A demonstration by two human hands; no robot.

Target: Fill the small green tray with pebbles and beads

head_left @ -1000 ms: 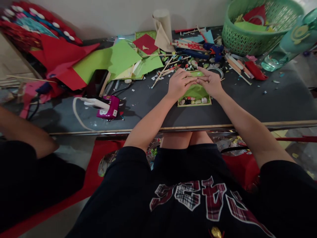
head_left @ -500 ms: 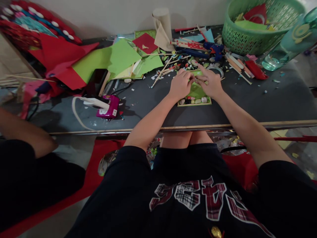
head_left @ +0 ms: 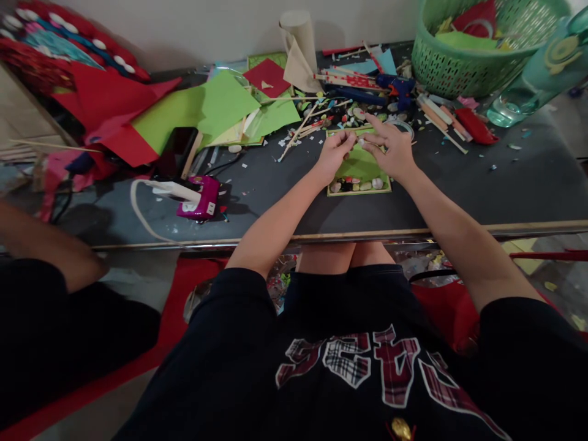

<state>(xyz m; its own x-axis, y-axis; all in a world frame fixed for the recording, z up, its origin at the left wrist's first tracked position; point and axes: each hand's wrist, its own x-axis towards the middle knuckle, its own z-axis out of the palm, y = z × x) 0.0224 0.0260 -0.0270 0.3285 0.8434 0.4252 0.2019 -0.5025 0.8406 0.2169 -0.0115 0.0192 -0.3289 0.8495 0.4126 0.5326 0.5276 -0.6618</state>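
Observation:
My left hand (head_left: 336,155) and my right hand (head_left: 391,150) are above a small green board (head_left: 361,164) with a pale raised edge. The fingertips of my left hand are pinched together, and what they hold is too small to name. Close by, my right thumb and fingers pinch something small and whitish that I cannot make out, with the index finger raised. A row of pebbles (head_left: 353,184) in black, white, red and cream lies along the board's near edge. Part of the board's far side is behind my hands.
Behind the board lie loose pebbles, thin sticks (head_left: 301,131) and a blue glue gun (head_left: 399,89). Green paper (head_left: 225,104), a phone (head_left: 179,150) and a purple power socket (head_left: 199,199) are leftward. A green basket (head_left: 454,70) and water bottle (head_left: 523,79) stand right. Another person's arm (head_left: 50,245) shows at left.
My hands have drawn slightly apart, and more of the green board shows between them. The small whitish thing at my right fingertips is easier to see.

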